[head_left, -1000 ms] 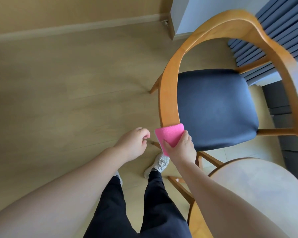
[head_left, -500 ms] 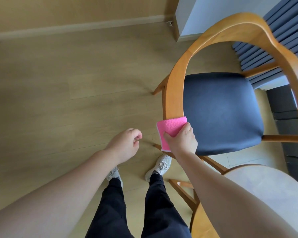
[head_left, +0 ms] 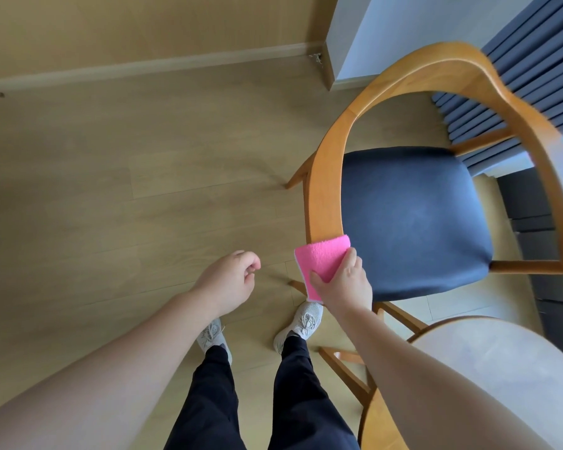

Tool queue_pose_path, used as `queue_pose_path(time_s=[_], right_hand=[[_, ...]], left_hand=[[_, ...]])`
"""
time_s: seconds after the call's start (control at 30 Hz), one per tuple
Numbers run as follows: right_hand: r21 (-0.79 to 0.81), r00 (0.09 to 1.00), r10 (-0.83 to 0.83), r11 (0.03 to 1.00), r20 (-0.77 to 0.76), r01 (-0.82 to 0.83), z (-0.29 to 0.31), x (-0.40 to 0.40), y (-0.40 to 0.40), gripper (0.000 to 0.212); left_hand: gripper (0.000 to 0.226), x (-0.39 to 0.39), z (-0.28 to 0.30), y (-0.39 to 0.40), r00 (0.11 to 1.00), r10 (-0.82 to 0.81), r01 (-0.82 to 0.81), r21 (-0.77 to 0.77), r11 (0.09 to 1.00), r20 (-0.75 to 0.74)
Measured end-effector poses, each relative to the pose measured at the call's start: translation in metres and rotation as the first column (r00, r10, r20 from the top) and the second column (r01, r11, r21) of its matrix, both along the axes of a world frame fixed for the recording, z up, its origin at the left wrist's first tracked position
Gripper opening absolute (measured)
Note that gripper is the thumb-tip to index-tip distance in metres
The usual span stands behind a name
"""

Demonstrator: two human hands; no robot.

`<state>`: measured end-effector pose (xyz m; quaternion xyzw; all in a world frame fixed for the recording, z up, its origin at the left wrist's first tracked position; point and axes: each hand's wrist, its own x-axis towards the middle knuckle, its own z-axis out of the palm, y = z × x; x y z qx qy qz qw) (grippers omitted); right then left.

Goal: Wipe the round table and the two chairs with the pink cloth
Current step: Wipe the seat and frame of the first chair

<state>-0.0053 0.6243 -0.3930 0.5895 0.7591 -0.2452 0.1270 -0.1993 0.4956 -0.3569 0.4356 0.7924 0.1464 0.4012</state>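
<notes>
Wiping curved wooden chair armrest [head_left: 325, 190] end w/ folded pink cloth [head_left: 322, 261].
R hand [head_left: 345, 284] pinching cloth, draped over rail for full contact; L hand [head_left: 228, 280] idle, fingers loosely curled, holding nothing.

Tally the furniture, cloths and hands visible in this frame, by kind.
Chairs: 1, wooden chair
Tables: 1, round table
Cloths: 1, pink cloth
Hands: 2, left hand, right hand
Total: 5
</notes>
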Motion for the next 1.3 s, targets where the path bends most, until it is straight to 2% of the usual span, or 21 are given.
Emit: queue_pose_path(time_s=[0.2,0.33,0.67,1.03,1.3], right_hand=[[-0.07,0.999,-0.025,0.997,0.038,0.027,0.004,-0.002,0.007,0.077],[-0.049,0.999,-0.029,0.998,0.045,0.031,0.003,-0.016,0.015,0.071],[-0.069,0.994,-0.027,0.997,0.103,0.034,0.003,-0.057,0.05,0.078],[0.005,0.967,-0.189,0.982,0.17,0.19,-0.003,-0.117,0.094,0.077],[0.011,0.937,-0.3,0.953,0.18,0.303,-0.003,-0.16,0.147,0.066]], left_hand=[[0.016,-0.002,0.005,0.008,1.0,-0.029,0.029,-0.02,0.999,-0.01],[0.018,-0.01,0.01,0.02,1.0,-0.005,0.005,-0.02,1.0,-0.029],[0.025,-0.025,0.024,0.051,0.998,0.045,-0.046,-0.021,0.999,-0.048],[0.024,-0.115,0.001,0.117,0.995,-0.095,0.095,-0.027,0.995,-0.003],[0.023,-0.151,-0.013,0.151,0.983,-0.179,0.181,-0.03,0.983,0.047]])
